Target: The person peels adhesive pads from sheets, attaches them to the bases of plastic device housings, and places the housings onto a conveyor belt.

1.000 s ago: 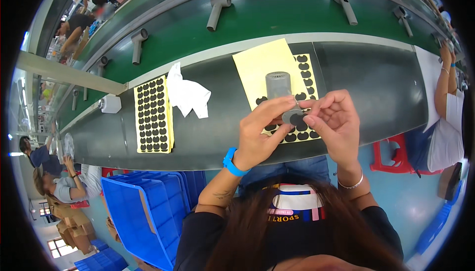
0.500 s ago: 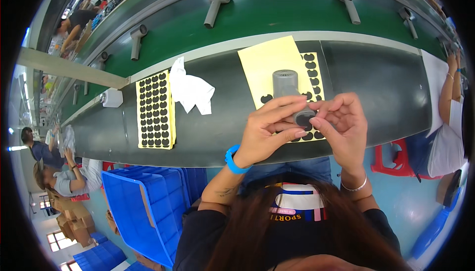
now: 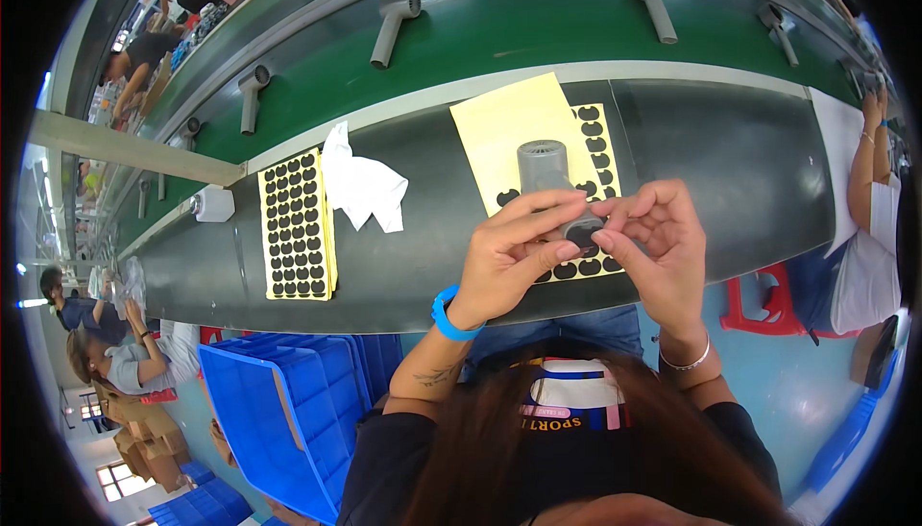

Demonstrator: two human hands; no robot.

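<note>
Two bare hands are working together at the near side of a black worktable, above yellow sheets. The left hand [image 3: 519, 249] is holding a gray handheld device [image 3: 544, 163]; its thumb and fingers are closing narrowly about the handle. The right hand [image 3: 663, 243] is meeting it from the other side, thumb and forefinger set close together at the handle end. The right thumb is touching the edge of a black disc [image 3: 582, 232], which is covering the end face of the handle. The remaining right fingers are curling inward.

The device is pointing its vented cylindrical head away from the person, over a plain yellow sheet [image 3: 507, 130]. Whether the head is resting on that sheet or hanging above it cannot be told. The hands are hiding most of the handle. A label sheet [image 3: 603, 132] bearing black notched discs is lying partly beneath the plain sheet.

To the left, a stack of label sheets [image 3: 297, 228] is lying on the worktable [image 3: 735, 171]. A white cloth [image 3: 367, 185] is lying just beside the stack, and a white container [image 3: 213, 205] is standing near the table's far edge. Beyond, a green conveyor [image 3: 523, 31] is carrying similar gray units [image 3: 389, 34], spaced well apart.
</note>
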